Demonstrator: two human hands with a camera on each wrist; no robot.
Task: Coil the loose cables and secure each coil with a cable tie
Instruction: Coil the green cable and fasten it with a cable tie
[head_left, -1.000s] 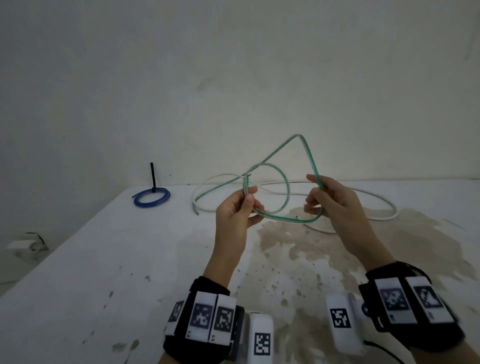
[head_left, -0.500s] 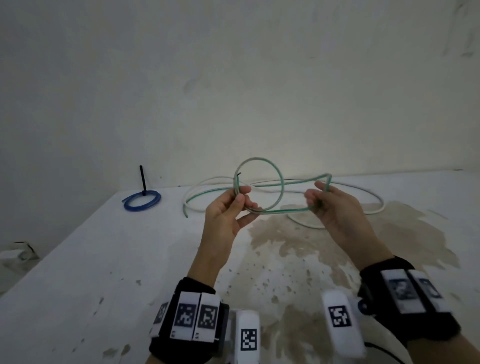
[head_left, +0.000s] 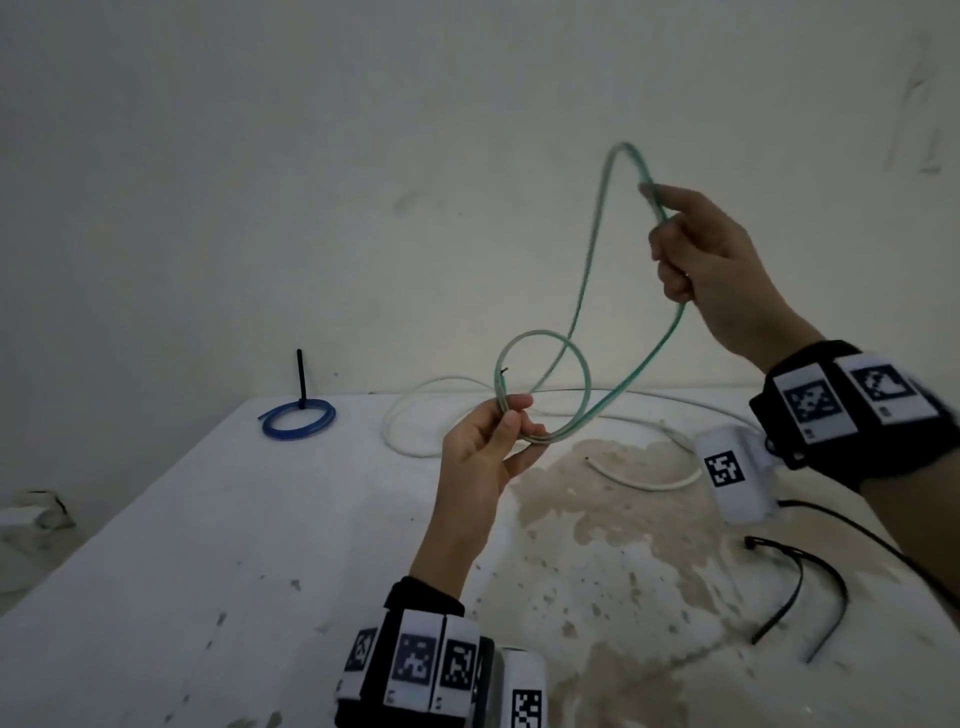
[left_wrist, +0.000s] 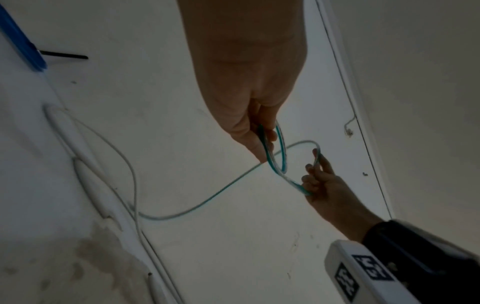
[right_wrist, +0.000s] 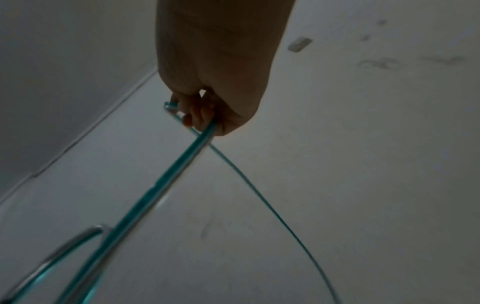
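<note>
Blue cable coil (head_left: 297, 424) tied; we're one loop into thin green cable (head_left: 543, 397), left hand (head_left: 485, 452) pinching the loop, right hand (head_left: 714, 270) grasping slack; white cable (head_left: 644, 470), two black cable ties (head_left: 795, 592) untouched on counter (head_left: 208, 545).

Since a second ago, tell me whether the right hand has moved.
Yes. The right hand has risen, from level with the table's far edge to well up against the wall, drawing the green cable higher.

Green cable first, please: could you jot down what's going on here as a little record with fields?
Green cable: held in the air, one small loop made, the rest rising in a tall arc
Left hand: pinches the small loop
Right hand: raised, fingers curled round the cable
White cable: loose on the table
Blue cable: already coiled, tied, far left
Black cable ties: lying unused, right
</note>
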